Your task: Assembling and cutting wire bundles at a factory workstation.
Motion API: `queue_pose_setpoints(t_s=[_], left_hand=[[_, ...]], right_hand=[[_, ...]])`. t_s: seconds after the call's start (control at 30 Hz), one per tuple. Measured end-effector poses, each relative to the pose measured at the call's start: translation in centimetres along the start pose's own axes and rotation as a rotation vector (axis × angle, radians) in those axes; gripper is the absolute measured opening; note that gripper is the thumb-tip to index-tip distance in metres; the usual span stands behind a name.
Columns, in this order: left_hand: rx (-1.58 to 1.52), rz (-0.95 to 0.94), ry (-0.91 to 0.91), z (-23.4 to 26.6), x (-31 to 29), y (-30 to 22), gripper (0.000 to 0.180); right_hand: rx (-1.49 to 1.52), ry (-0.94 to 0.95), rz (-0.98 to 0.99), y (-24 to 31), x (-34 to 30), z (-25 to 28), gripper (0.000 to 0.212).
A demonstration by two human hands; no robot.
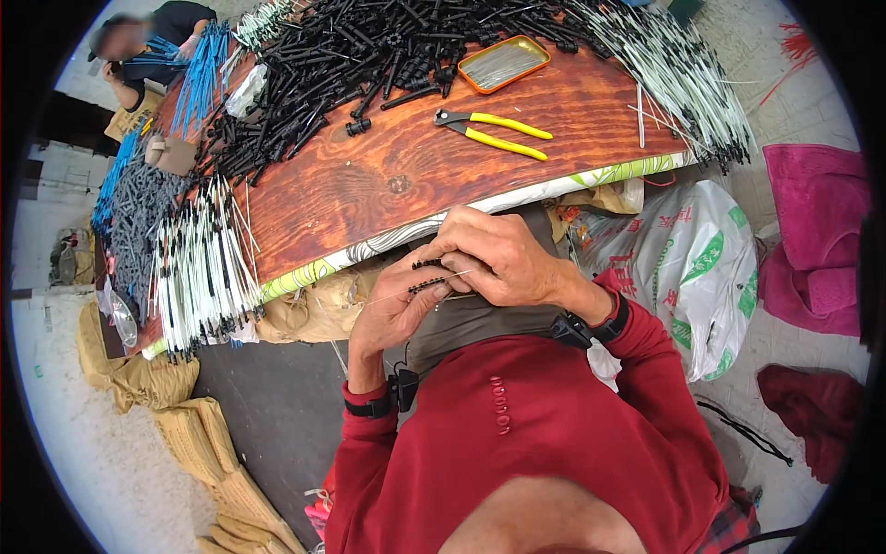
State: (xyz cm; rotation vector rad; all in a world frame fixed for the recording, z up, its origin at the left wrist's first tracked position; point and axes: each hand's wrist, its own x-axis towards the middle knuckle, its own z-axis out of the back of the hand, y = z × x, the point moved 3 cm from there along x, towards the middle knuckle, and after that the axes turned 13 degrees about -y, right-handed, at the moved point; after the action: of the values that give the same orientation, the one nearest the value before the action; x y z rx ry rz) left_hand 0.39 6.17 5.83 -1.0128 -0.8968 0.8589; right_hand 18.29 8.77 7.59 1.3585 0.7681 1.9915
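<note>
The black piece [427, 286] sits in the left hand's [403, 297] pinched fingers, just short of the table's [369, 189] near edge, its long axis slanting up rightward to the right hand [498, 260], which is close beside it. A thin wire [456, 275] follows roughly that slant; the curled right fingertips appear closed on it, though the exact contact is hidden.

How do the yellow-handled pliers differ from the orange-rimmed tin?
The pliers are a tool with spread handles; the tin is a shallow, rounded rectangle. The pliers lie nearer the right hand; the tin sits farther. The pliers grip nothing; the tin holds thin silvery rods. Both lie on the wooden table.
</note>
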Motion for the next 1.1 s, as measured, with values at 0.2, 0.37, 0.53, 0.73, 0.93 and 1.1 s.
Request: queue_pose_setpoints(t_s=[0.2, 0.37, 0.53, 0.73, 0.93, 1.1], left_hand=[[-0.075, 0.023, 0.024, 0.2, 0.1, 0.3, 0.013], [-0.068, 0.026, 0.072, 0.3, 0.1, 0.1, 0.013], [-0.052, 0.032, 0.098, 0.2, 0.2, -0.5, 0.013], [-0.017, -0.064, 0.070, 0.0, 0.4, -0.8, 0.013], [-0.015, -0.023, 0.099, 0.0, 0.4, -1.1, 0.014], [0.012, -0.008, 0.095, -0.2, 0.2, -0.9, 0.014]], right_hand=[[-0.015, 0.012, 0.034, 0.1, 0.2, 0.0, 0.023], [-0.135, 0.029, 0.149, 0.9, 0.6, 0.4, 0.025], [-0.192, 0.048, 0.246, 1.8, 1.0, 0.9, 0.029], [-0.203, 0.078, 0.264, 1.6, 1.1, 1.1, 0.033], [-0.228, 0.085, 0.277, 2.1, 1.2, 1.1, 0.033], [-0.170, 0.047, 0.265, 1.6, 0.7, 0.4, 0.031]])
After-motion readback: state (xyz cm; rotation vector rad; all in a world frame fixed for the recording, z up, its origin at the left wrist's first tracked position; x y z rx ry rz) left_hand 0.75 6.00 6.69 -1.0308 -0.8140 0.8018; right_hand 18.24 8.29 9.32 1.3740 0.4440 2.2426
